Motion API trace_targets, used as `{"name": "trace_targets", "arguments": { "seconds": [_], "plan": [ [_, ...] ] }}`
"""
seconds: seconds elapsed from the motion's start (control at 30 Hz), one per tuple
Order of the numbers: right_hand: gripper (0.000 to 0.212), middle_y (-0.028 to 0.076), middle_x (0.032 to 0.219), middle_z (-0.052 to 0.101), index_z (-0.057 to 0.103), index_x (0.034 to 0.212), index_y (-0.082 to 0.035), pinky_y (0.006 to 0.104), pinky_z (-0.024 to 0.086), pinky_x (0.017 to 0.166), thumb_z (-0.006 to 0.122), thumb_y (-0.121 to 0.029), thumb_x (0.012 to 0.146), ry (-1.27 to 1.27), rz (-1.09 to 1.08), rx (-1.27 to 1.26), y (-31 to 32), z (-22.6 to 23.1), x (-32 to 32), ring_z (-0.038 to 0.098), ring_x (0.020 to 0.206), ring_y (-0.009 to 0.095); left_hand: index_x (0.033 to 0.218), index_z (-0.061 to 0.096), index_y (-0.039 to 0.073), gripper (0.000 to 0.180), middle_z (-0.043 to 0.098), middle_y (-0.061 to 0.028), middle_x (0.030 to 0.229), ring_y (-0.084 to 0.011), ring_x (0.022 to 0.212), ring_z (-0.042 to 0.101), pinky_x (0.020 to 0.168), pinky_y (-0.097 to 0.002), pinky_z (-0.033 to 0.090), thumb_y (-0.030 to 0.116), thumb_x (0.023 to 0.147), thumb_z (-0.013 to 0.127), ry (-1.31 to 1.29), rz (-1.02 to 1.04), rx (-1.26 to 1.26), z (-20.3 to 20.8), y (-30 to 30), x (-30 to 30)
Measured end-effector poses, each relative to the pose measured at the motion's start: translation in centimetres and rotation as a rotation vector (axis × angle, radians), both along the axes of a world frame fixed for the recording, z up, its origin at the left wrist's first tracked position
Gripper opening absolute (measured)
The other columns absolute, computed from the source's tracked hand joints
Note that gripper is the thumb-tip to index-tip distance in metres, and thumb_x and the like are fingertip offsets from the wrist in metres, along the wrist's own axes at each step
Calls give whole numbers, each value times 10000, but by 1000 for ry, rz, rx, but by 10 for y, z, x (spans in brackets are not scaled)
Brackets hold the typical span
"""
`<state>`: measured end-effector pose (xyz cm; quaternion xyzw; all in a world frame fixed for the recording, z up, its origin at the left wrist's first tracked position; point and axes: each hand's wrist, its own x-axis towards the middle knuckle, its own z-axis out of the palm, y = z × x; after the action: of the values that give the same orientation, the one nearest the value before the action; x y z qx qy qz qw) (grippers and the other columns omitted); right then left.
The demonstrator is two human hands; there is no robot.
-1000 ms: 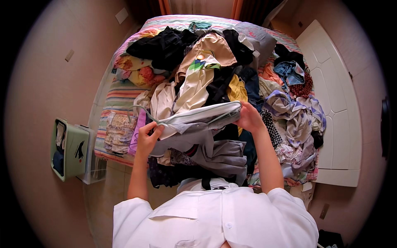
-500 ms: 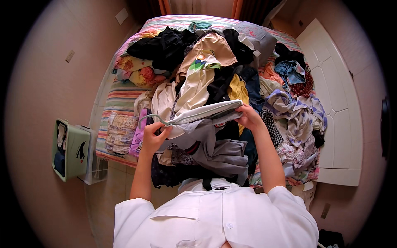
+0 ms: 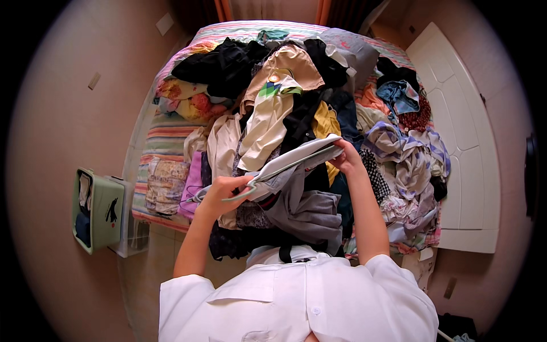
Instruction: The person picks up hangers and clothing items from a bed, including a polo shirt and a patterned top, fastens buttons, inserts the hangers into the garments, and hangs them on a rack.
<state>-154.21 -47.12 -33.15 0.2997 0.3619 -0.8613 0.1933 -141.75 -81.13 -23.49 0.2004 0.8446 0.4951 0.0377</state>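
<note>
The bed (image 3: pixel 165 139) fills the middle of the view, its striped cover bare only along the nine o'clock edge; the rest lies under a deep heap of clothes (image 3: pixel 319 114) that runs from twelve o'clock down to the person's chest. In the heap a black garment (image 3: pixel 222 65) sits at eleven o'clock, a tan shirt with a coloured print (image 3: pixel 279 97) lies near the centre, and pale patterned pieces (image 3: pixel 410 159) spread toward three o'clock. A white panelled door (image 3: pixel 467 142) stands beside the bed at three o'clock. On the floor at nine o'clock, well apart from the hands, sits a green box bag (image 3: pixel 99 208) with a dark figure on its side.

Just below centre the person holds a folded grey-white garment (image 3: pixel 290 165) flat and tilted, its higher end toward two o'clock, lifted just above a grey piece (image 3: pixel 307 208) of the heap. The left hand (image 3: pixel 225 191) grips the lower end at eight o'clock of the garment, fingers curled and pinching its edge. The right hand (image 3: pixel 345 159) holds the upper end, fingers closed under the fold and thumb side on top.
</note>
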Motion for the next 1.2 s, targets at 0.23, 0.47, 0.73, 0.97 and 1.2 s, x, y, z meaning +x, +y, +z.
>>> {"name": "trace_targets", "arguments": {
  "seconds": [0.23,0.47,0.73,0.97,1.2],
  "plan": [
    [115,87,610,557,591,832,6,285,400,507,576,-74,749,840,-53,1293,-41,56,21,513,533,137,927,614,31,158,589,-188,670,-336,587,588,502,-349,448,147,819,601,162,205,-276,-6,6,-3],
    [234,113,770,625,585,964,19,270,453,616,595,-66,747,1013,157,1061,-74,22,68,596,699,145,798,583,-31,257,471,6,561,-32,544,427,469,-235,366,216,869,601,-13,452,8,-2,22,-20],
    [209,68,924,627,593,918,-89,343,468,789,550,-286,863,96,568,495,-4,3,57,608,879,217,915,622,-21,212,506,-34,571,-48,526,428,466,-240,360,181,851,615,-69,466,233,-12,-1,-20],
    [403,103,1232,478,570,1139,-139,367,323,978,654,-192,749,1514,479,1521,-63,95,29,412,1173,303,892,613,-21,133,515,-15,615,-42,564,423,498,-223,363,77,811,648,77,344,50,-2,3,-11],
    [143,43,801,569,593,891,-109,367,407,749,596,-230,815,1380,676,1472,-64,66,16,564,813,235,915,665,53,207,599,-73,702,-223,670,552,606,-305,460,59,711,697,594,406,-128,2,5,-16]
  ]
}}
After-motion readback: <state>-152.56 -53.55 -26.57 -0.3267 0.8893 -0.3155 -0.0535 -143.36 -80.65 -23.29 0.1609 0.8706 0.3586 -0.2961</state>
